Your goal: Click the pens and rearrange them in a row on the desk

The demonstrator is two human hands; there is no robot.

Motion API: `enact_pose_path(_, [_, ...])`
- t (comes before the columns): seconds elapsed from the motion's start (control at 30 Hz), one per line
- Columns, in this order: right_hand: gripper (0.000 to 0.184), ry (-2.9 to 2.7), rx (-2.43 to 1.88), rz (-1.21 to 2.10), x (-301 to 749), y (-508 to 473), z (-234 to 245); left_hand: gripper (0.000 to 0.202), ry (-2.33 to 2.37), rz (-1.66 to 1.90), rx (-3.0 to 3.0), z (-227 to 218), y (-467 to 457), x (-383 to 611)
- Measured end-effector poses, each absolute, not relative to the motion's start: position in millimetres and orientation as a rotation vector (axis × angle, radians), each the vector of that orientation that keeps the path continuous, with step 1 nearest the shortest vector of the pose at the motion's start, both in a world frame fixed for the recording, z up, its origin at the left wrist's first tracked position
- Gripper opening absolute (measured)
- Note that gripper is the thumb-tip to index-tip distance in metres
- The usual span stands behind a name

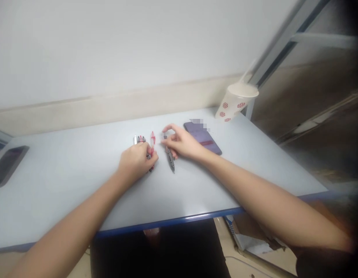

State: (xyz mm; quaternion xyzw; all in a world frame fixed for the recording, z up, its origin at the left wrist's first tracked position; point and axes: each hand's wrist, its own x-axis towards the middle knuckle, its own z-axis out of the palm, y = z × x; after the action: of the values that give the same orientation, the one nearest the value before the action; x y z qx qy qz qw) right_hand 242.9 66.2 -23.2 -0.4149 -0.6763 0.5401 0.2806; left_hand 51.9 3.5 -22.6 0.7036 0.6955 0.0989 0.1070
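Note:
My left hand (pixel 135 159) is closed, thumb and index finger pinching a clear-and-red pen (pixel 152 139) that stands out above the fingertips. Several other pens (pixel 141 138) in a bunch lie under and behind this hand, with dark, red and whitish ends showing; the hand hides most of their length. My right hand (pixel 183 142) is around a black-and-grey pen (pixel 170 159), its thumb across the upper barrel and the index finger arched above. The pen's tip points toward the table's front edge. A narrow gap separates the two hands.
A dark phone (pixel 206 139) lies just right of my right hand, and another phone (pixel 9 166) lies at the far left. A paper cup (pixel 235 102) with red flower prints and a straw stands at the back right. The pale table (pixel 196 193) has a blue edge and meets a wall behind.

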Motion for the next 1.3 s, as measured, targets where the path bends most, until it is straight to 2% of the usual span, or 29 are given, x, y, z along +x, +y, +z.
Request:
enact_pose_path(0.2, [0.022,-1.870,-1.108,1.440,245,68,-25,0.020,1.994,0.337,2.066,-23,4,47])
enact_pose_path(0.33, [0.029,-1.847,-1.105,1.440,244,69,-25,0.019,1.975,0.346,2.049,-21,4,44])
enact_pose_path(0.47, [0.023,-1.844,-1.130,1.450,243,71,-26,0.021,1.929,0.371,2.066,-19,4,41])
enact_pose_path(0.73, [0.025,-1.856,-1.086,1.387,244,72,-28,0.024,1.867,0.431,2.039,-20,4,38])
enact_pose_path(0.9, [0.033,-1.810,-1.103,1.346,243,73,-27,0.025,1.862,0.438,2.029,-18,2,39])
enact_pose_path(1.3, [0.028,-1.817,-1.109,1.316,243,75,-29,0.026,1.814,0.488,2.066,-19,1,36])
